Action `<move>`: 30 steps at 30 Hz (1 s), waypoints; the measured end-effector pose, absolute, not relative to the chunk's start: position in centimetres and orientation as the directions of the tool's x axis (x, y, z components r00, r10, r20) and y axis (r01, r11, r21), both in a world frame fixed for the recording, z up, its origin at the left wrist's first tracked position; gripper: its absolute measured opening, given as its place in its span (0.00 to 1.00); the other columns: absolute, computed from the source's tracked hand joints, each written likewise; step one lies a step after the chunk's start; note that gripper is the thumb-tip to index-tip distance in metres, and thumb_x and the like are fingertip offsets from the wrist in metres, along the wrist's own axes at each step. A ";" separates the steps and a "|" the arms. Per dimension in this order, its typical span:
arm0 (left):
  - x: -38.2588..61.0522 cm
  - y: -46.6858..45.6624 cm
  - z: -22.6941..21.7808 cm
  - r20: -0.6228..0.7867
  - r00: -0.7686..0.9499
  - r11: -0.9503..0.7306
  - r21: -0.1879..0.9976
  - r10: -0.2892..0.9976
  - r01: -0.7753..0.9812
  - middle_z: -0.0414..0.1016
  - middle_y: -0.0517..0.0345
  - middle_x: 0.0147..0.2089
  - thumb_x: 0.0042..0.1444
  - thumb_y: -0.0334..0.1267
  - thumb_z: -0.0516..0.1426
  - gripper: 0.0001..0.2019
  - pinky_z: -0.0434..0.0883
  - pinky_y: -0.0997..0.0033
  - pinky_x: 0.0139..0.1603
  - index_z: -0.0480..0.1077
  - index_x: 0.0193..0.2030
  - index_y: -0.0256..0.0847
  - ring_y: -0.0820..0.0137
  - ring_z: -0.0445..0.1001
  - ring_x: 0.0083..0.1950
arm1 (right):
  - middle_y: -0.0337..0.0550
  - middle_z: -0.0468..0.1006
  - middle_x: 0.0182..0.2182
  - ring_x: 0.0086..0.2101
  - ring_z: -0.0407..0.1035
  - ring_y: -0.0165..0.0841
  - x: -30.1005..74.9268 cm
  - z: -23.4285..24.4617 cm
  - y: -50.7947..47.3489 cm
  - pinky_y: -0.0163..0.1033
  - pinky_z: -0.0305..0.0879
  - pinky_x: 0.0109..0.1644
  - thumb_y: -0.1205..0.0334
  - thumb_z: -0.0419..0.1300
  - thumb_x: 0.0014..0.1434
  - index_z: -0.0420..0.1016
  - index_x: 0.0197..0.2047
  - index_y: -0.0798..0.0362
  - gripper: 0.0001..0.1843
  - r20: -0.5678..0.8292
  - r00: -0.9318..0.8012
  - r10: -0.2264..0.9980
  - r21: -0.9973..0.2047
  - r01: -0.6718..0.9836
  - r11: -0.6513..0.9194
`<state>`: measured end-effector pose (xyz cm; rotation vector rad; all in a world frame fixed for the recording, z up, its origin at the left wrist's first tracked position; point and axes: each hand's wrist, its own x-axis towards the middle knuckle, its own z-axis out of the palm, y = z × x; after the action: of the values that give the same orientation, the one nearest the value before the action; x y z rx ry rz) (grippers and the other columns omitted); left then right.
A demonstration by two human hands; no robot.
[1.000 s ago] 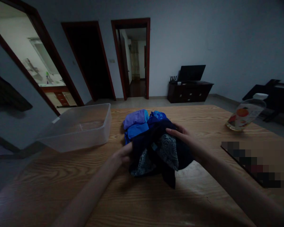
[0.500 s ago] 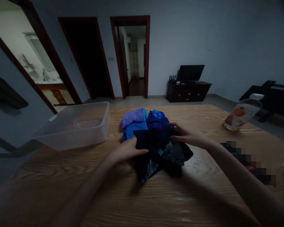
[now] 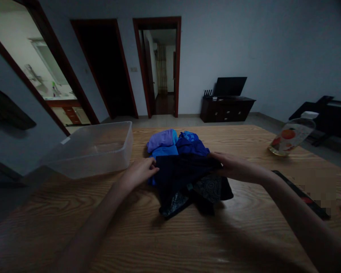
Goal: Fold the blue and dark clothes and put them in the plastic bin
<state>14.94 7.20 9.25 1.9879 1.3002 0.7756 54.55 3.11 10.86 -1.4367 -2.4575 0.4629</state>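
Note:
A dark navy garment with grey patterned patches lies bunched on the wooden table. My left hand pinches its left edge and my right hand grips its right edge, so the cloth is stretched between them just above the table. Right behind it sits a small pile of folded cloth in purple, light blue and deep blue.
A clear plastic tub stands on the table to the left of the pile. A bottle with an orange fruit label is at the far right, and a flat dark object lies near my right forearm. Doorways and a TV stand are beyond.
Both hands have moved apart to the garment's edges, pulling it wider and a little farther toward the pile. The bunched cloth now hangs lower and flatter.

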 end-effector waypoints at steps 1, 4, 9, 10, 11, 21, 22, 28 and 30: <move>15.0 6.8 9.7 0.152 0.343 -0.349 0.685 0.927 0.639 0.81 0.55 0.32 0.56 0.49 0.69 0.11 0.70 0.65 0.41 0.78 0.35 0.45 0.58 0.78 0.34 | 0.51 0.81 0.58 0.54 0.78 0.51 55.1 10.5 3.2 0.56 0.76 0.60 0.56 0.63 0.66 0.72 0.66 0.45 0.26 0.043 -0.470 0.882 -0.346 0.821 0.454; 16.1 5.4 10.6 0.205 0.410 -0.453 0.525 0.889 0.721 0.83 0.50 0.40 0.65 0.51 0.62 0.13 0.68 0.62 0.43 0.80 0.44 0.44 0.55 0.80 0.41 | 0.54 0.82 0.53 0.49 0.80 0.52 56.5 9.9 3.2 0.56 0.78 0.54 0.55 0.64 0.63 0.74 0.65 0.48 0.27 -0.042 -0.434 0.900 -0.229 0.881 0.414; 18.8 3.4 9.9 0.066 0.545 -0.477 0.579 0.836 0.661 0.84 0.47 0.51 0.70 0.58 0.56 0.21 0.70 0.59 0.49 0.80 0.51 0.45 0.50 0.81 0.50 | 0.56 0.81 0.56 0.51 0.81 0.53 57.1 10.2 2.3 0.55 0.79 0.55 0.51 0.68 0.60 0.75 0.65 0.51 0.32 -0.066 -0.480 0.875 -0.230 0.860 0.455; 19.2 3.2 9.6 0.048 0.550 -0.469 0.588 0.833 0.659 0.83 0.46 0.53 0.70 0.59 0.56 0.22 0.70 0.58 0.49 0.80 0.53 0.45 0.50 0.81 0.51 | 0.57 0.80 0.57 0.53 0.80 0.53 57.0 10.4 2.2 0.55 0.78 0.57 0.51 0.68 0.60 0.74 0.66 0.51 0.32 -0.053 -0.500 0.865 -0.236 0.848 0.475; 19.5 3.1 9.3 0.031 0.562 -0.467 0.595 0.827 0.654 0.83 0.45 0.54 0.70 0.61 0.56 0.24 0.70 0.58 0.50 0.79 0.54 0.45 0.49 0.81 0.51 | 0.57 0.79 0.60 0.56 0.78 0.54 56.8 10.6 2.1 0.56 0.77 0.60 0.52 0.68 0.61 0.74 0.67 0.50 0.32 -0.032 -0.522 0.852 -0.239 0.832 0.500; 22.6 -0.4 8.6 -0.007 0.608 -0.442 0.681 0.794 0.584 0.56 0.31 0.81 0.49 0.66 0.71 0.66 0.63 0.44 0.73 0.43 0.85 0.42 0.32 0.62 0.77 | 0.53 0.84 0.56 0.53 0.80 0.52 52.2 10.6 2.4 0.57 0.75 0.60 0.61 0.64 0.66 0.77 0.65 0.47 0.24 0.166 -0.511 0.844 -0.236 0.810 0.537; 23.2 -0.9 8.3 0.007 0.574 -0.426 0.677 0.819 0.600 0.57 0.30 0.81 0.51 0.61 0.71 0.65 0.62 0.42 0.73 0.40 0.86 0.41 0.32 0.62 0.77 | 0.53 0.85 0.54 0.52 0.80 0.51 51.8 10.3 2.6 0.57 0.75 0.59 0.59 0.63 0.68 0.78 0.63 0.47 0.21 0.178 -0.509 0.842 -0.221 0.813 0.539; 23.8 0.8 6.1 0.083 0.392 -0.343 0.667 0.916 0.661 0.77 0.35 0.67 0.59 0.36 0.61 0.40 0.67 0.42 0.68 0.59 0.80 0.44 0.37 0.77 0.65 | 0.54 0.82 0.57 0.54 0.78 0.51 51.1 10.5 2.9 0.58 0.73 0.62 0.50 0.55 0.75 0.75 0.65 0.47 0.21 0.275 -0.512 0.814 -0.159 0.810 0.564; 22.8 2.9 5.6 0.058 0.371 -0.283 0.757 0.927 0.589 0.82 0.39 0.59 0.59 0.38 0.60 0.30 0.69 0.42 0.66 0.72 0.69 0.44 0.39 0.80 0.60 | 0.53 0.81 0.57 0.55 0.77 0.50 51.5 11.4 2.4 0.58 0.73 0.62 0.51 0.50 0.78 0.75 0.64 0.47 0.21 0.251 -0.513 0.821 -0.185 0.807 0.560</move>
<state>22.77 2.91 5.59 1.9854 1.3052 0.6679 51.52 2.43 11.41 -1.3407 -2.4888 0.0641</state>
